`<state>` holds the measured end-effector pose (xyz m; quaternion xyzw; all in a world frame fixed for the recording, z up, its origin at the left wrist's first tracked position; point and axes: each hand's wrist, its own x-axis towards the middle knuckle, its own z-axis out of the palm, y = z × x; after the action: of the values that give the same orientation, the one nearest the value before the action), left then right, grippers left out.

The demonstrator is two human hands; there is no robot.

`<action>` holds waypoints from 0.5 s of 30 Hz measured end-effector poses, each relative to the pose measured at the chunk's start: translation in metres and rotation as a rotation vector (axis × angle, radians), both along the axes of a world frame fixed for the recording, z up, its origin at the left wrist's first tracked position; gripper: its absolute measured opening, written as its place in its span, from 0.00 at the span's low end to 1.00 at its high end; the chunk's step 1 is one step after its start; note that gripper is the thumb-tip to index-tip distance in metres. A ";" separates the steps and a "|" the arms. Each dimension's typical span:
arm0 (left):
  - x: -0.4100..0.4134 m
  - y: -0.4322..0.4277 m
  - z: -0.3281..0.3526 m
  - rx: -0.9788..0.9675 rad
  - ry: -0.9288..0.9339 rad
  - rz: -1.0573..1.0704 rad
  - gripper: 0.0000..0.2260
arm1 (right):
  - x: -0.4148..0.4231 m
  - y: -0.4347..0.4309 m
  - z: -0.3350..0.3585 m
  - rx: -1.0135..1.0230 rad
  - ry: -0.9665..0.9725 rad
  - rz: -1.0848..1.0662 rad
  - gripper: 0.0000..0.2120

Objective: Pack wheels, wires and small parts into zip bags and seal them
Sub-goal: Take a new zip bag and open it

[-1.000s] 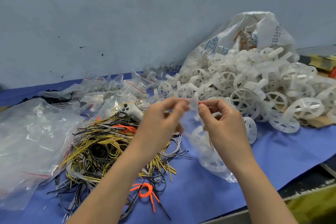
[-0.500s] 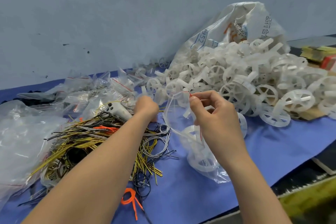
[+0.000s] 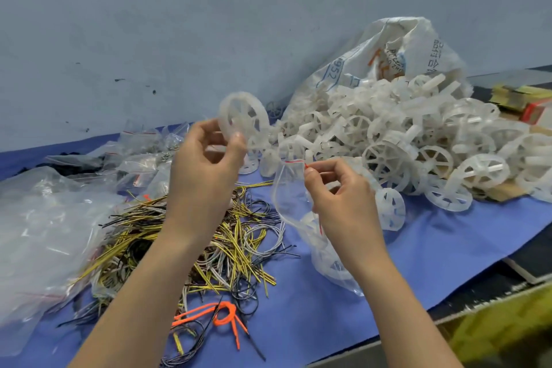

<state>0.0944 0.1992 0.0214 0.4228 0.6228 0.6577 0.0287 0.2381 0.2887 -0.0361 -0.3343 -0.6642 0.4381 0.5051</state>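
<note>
single head-worn view, forward and down, close over table (image 3: 448, 236)

Left hand (image 3: 206, 170) raised above the wire pile (image 3: 191, 236), fingers pinching a white spoked wheel (image 3: 242, 118) by its lower rim; right hand (image 3: 337, 191) just beside it pinches the red-striped mouth of a clear zip bag (image 3: 294, 212), which hangs open, already has wheels in its bottom and rests on the blue table cover (image 3: 418, 251). Big heap of white wheels (image 3: 418, 140) spills from a printed white sack (image 3: 397, 48) back right, against the grey wall. Small filled zip bags (image 3: 143, 152) lie back left, a large clear plastic bag (image 3: 38, 236) far left, and an orange cord (image 3: 221, 315) near the front edge.
</note>
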 end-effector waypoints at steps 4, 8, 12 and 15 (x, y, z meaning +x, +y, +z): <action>-0.008 -0.018 0.021 -0.050 0.154 0.153 0.04 | 0.000 0.000 -0.001 -0.010 0.000 0.006 0.05; -0.009 -0.018 0.017 -0.152 -0.129 -0.131 0.06 | 0.001 0.002 0.000 -0.034 0.024 0.005 0.05; 0.002 -0.010 0.004 -0.283 0.062 -0.271 0.04 | 0.000 0.004 0.000 -0.068 0.064 -0.004 0.04; 0.012 -0.004 -0.008 -0.383 0.283 -0.256 0.06 | 0.000 0.003 0.001 -0.097 0.105 0.003 0.04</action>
<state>0.1068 0.1955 0.0129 0.5727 0.6752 0.4532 0.1036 0.2379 0.2921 -0.0355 -0.3341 -0.6150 0.4876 0.5220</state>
